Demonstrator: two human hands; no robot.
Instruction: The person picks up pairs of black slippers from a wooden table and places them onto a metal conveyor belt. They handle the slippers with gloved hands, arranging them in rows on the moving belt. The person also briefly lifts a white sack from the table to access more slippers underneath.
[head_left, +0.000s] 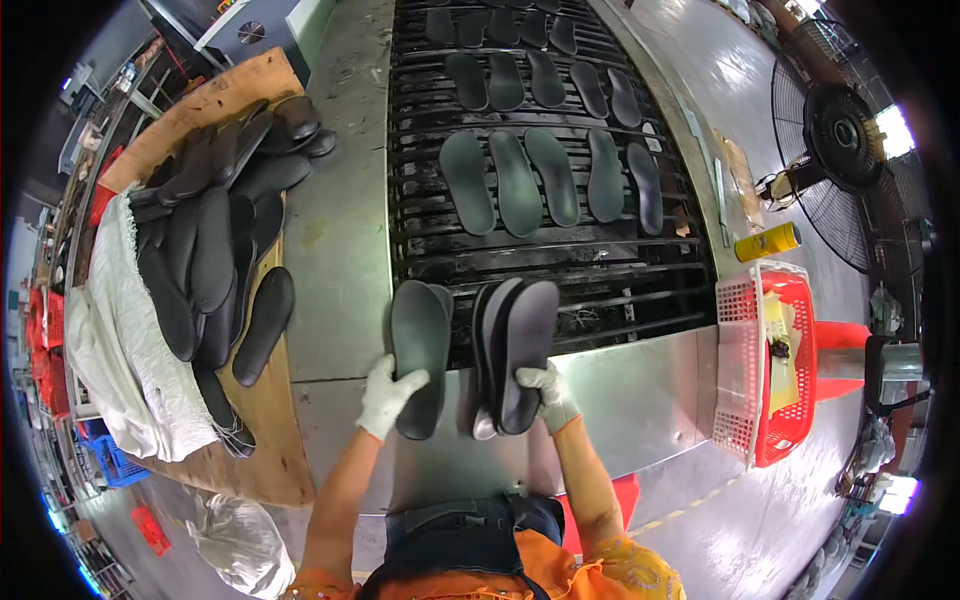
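White gloves cover both my hands. My left hand (387, 396) grips the lower left edge of a small stack of dark insoles (420, 340), its thumb lying across the top one. A second stack of insoles (530, 345), fanned so several edges show, is held by my right hand (548, 394) at its lower right side. Both stacks are just above the steel table edge (625, 390), toe ends over the near bars of the black slatted conveyor (640, 290). Fingers under the stacks are hidden. Beyond, several insoles (518, 185) lie in rows across the slats.
At left, a pile of dark insoles (210, 240) spills from a white woven sack (125, 330) on a wooden board (270, 440). On the right stand red and white plastic baskets (735, 370), a yellow bottle (768, 242) and a black fan (840, 135).
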